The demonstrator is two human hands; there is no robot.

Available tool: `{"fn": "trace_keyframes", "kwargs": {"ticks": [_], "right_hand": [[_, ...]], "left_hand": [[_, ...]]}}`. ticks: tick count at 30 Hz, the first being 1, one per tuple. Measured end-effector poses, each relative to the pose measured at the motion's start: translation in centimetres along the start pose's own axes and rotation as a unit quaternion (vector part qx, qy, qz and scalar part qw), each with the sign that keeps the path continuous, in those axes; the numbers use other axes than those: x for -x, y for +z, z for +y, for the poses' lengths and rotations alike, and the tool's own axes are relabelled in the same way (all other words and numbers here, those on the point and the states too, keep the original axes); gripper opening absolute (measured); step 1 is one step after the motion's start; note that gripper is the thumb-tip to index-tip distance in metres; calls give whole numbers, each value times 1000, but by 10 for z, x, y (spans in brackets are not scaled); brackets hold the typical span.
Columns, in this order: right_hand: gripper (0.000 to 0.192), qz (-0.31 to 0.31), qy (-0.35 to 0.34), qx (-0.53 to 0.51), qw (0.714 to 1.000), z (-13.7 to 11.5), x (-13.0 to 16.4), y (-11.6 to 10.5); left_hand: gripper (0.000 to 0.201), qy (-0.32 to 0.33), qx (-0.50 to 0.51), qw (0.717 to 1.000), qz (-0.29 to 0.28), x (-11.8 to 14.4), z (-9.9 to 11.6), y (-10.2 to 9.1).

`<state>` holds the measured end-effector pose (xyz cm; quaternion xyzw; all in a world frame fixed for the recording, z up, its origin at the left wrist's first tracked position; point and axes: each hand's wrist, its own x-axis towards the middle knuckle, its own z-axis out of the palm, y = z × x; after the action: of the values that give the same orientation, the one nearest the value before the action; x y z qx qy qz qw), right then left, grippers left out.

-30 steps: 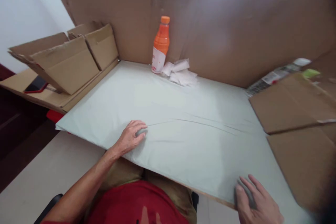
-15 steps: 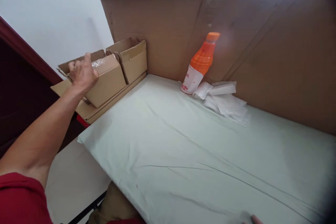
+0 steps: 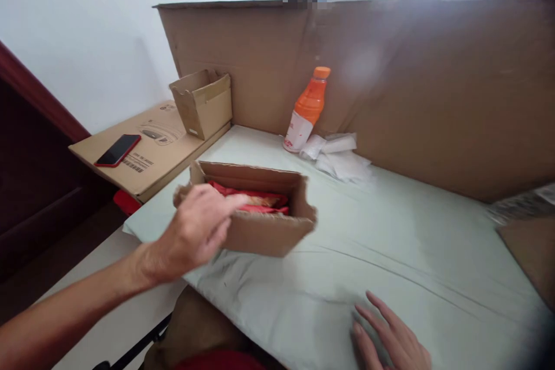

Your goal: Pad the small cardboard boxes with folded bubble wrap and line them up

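My left hand (image 3: 197, 228) grips the near wall of an open cardboard box (image 3: 264, 237) that sits on the pale green table cover (image 3: 390, 243). Red packets (image 3: 251, 199) lie inside the box. My right hand (image 3: 392, 338) rests flat on the cover at the near edge, fingers spread, holding nothing.
An orange bottle (image 3: 306, 108) and crumpled white wrappers (image 3: 340, 156) stand at the back by a tall cardboard wall (image 3: 411, 87). A smaller open box (image 3: 203, 103) and a red phone (image 3: 118, 150) sit on a flat carton (image 3: 151, 153) at the left. More cardboard (image 3: 531, 248) lies at the right.
My left hand reached to the boxes at the left and brought one onto the cover in front of me. The right hand stayed flat near the edge.
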<state>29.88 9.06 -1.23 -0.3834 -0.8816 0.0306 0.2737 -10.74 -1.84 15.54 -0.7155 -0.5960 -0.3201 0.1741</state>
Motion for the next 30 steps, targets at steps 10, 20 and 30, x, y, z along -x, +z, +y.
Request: {"fn": "trace_keyframes", "kwargs": {"ticks": [10,20,30], "right_hand": [[70,-78,13,-109,991,-51,-10,-8],[69,-188,48,-231,953,-43,-58,3],[61,-161,116,-318,927,30,-165,16]], "left_hand": [[78,-186,147,966,99,57,18,5],[68,-423,293,853,-86,78,-21,115],[60,-403,350,846,-4,5,-17,193]]}}
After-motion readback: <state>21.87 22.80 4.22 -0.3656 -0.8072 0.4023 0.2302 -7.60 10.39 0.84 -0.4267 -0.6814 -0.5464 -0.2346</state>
